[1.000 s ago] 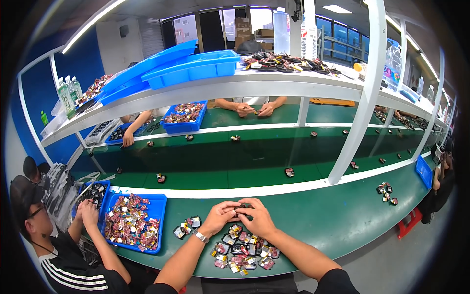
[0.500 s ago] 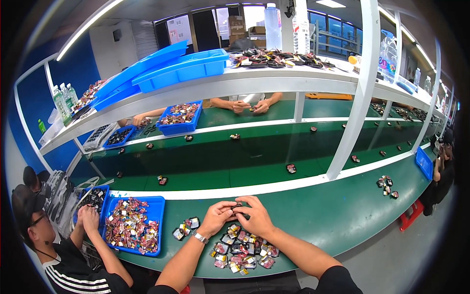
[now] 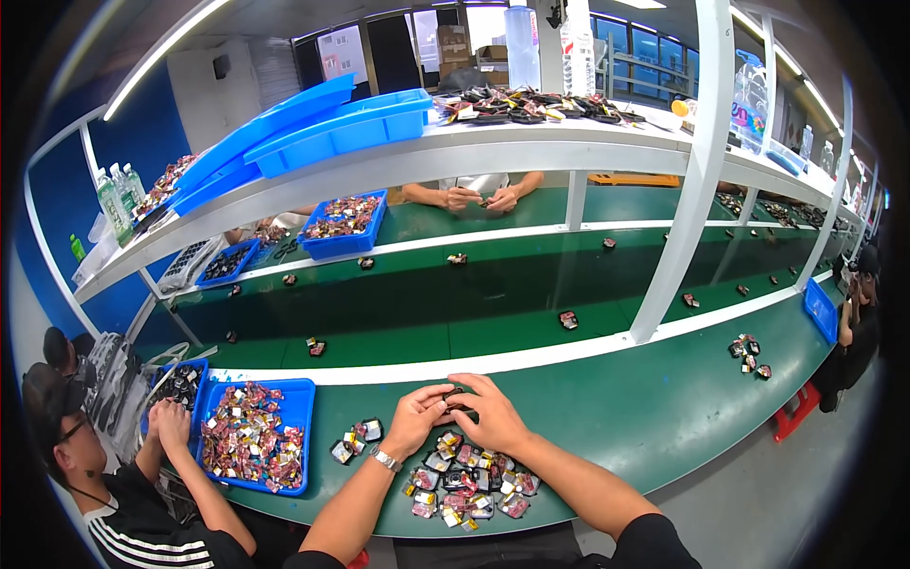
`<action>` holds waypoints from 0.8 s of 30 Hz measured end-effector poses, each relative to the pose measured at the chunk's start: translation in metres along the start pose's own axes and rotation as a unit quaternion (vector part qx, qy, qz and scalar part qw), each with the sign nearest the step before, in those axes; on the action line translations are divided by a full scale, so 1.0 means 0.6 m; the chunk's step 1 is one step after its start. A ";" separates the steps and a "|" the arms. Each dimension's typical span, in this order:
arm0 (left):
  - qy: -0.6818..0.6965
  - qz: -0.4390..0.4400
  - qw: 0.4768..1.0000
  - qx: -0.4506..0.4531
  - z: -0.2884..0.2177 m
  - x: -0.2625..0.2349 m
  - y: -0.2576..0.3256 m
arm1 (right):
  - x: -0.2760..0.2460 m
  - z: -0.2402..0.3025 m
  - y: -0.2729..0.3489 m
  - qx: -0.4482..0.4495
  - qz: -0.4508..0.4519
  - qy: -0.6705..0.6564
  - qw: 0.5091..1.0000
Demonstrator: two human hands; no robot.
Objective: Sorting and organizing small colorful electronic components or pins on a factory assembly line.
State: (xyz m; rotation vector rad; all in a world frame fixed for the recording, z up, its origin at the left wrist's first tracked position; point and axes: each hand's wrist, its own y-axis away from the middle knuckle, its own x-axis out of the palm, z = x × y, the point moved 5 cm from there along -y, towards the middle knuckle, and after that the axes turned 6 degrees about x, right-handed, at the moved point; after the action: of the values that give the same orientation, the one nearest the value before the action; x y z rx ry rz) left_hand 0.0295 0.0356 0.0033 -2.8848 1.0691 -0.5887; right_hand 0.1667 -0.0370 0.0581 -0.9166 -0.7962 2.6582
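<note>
Above the near edge of the green bench, my left hand (image 3: 418, 419) and my right hand (image 3: 491, 415) meet around a small black casing (image 3: 459, 399). Fingers and thumbs of both hands are closed on it and cover most of it. Just below my hands lies a pile of small electronic assemblies (image 3: 466, 481), with black shells, reddish parts and white or yellow pieces. Beside my left wrist sits a smaller cluster of similar assemblies (image 3: 355, 439).
A blue tray (image 3: 308, 417) heaped with reddish parts stands left, near a co-worker's clasped hands (image 3: 171, 427). Beyond a white rail, the green conveyor belt (image 3: 427, 327) carries scattered assemblies. A white post (image 3: 678, 209) and shelf (image 3: 531, 147) rise ahead. More assemblies (image 3: 749, 356) lie right.
My hands stay together on the black casing, with the right fingers shifting slightly around it. Assemblies on the belt have moved a little to the right. The view has tilted slightly.
</note>
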 end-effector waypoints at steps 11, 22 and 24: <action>0.024 0.000 1.000 -0.014 -0.005 0.001 -0.001 | -0.010 0.004 -0.007 -0.042 -0.016 0.035 0.998; 0.002 0.008 1.000 -0.030 0.005 0.002 -0.004 | -0.002 0.005 -0.005 -0.035 -0.040 0.083 0.995; 0.008 0.007 0.999 -0.033 0.002 0.002 -0.003 | -0.002 0.005 -0.005 -0.031 -0.038 0.082 0.995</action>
State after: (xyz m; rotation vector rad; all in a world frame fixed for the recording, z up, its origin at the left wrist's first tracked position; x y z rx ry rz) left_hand 0.0324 0.0361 0.0027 -2.9295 1.1315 -0.5869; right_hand 0.1658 -0.0363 0.0619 -1.0817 -0.8608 2.4678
